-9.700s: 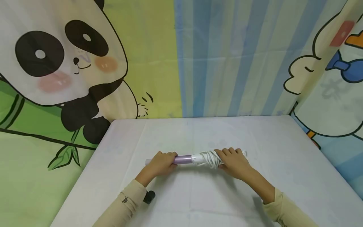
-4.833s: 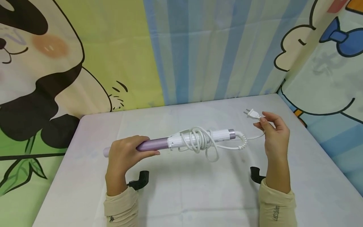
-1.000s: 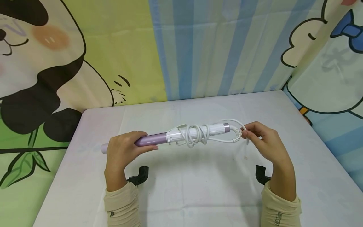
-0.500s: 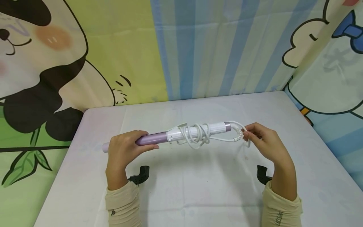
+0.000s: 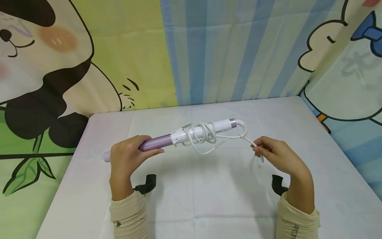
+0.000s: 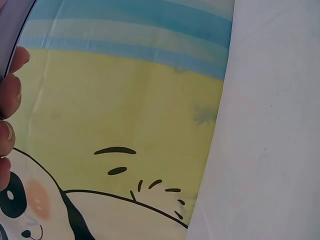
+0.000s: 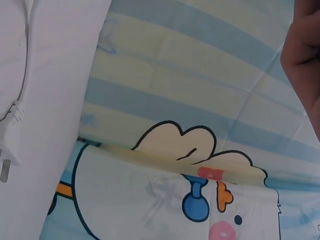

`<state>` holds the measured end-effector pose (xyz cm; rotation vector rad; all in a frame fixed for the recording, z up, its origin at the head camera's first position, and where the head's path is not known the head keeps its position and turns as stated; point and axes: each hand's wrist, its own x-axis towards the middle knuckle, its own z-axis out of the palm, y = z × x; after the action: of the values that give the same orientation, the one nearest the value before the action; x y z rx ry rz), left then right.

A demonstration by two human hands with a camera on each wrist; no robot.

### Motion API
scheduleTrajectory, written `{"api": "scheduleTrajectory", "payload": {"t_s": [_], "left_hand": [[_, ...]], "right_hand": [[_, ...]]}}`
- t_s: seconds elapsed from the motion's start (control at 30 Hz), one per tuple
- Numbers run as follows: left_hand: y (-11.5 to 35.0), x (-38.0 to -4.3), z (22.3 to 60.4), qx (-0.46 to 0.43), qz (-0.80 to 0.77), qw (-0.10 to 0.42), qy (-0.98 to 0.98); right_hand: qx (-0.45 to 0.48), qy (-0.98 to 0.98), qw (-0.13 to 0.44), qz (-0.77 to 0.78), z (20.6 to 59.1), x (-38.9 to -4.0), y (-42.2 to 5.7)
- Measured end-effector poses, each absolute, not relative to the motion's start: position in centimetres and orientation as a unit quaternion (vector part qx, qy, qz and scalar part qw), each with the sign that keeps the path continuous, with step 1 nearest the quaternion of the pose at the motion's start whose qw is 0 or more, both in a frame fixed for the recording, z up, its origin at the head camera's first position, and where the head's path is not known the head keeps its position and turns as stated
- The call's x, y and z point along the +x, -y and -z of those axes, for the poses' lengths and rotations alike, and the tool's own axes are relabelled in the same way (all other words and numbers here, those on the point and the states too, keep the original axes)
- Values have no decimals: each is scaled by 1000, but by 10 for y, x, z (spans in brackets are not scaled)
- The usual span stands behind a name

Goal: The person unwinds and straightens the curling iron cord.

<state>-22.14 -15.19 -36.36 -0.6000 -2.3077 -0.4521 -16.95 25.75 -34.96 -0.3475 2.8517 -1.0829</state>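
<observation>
A curling iron with a lilac barrel [image 5: 156, 142] and a white handle [image 5: 222, 126] is held above the table, its handle end tilted up. My left hand [image 5: 126, 156] grips the barrel, fingers wrapped behind it; in the left wrist view some fingertips [image 6: 10, 95] show beside the barrel. The white cord [image 5: 206, 132] is coiled loosely around the handle, with a slack loop hanging below it. My right hand [image 5: 279, 154] pinches the free stretch of cord between thumb and fingers. In the right wrist view, the two-pin plug [image 7: 10, 142] hangs from the cord.
A white-covered table [image 5: 191, 199] lies beneath both hands. Printed cloth walls with a panda [image 5: 32, 89] and a striped pattern stand behind it and at the sides. Black camera mounts [image 5: 147, 185] stick out from both wrists.
Earlier my right hand gripped the wrapped handle, then held the cord near the plug. In the last half second it moved down, drawing out more cord, while the handle end rose.
</observation>
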Motion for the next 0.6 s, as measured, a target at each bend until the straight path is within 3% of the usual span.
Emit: {"api": "scheduleTrajectory", "payload": {"t_s": [0.6], "left_hand": [[152,-222,364,-207,156,311,914]], "right_hand": [[-166,-924,44,341,342,-161,-261]]}}
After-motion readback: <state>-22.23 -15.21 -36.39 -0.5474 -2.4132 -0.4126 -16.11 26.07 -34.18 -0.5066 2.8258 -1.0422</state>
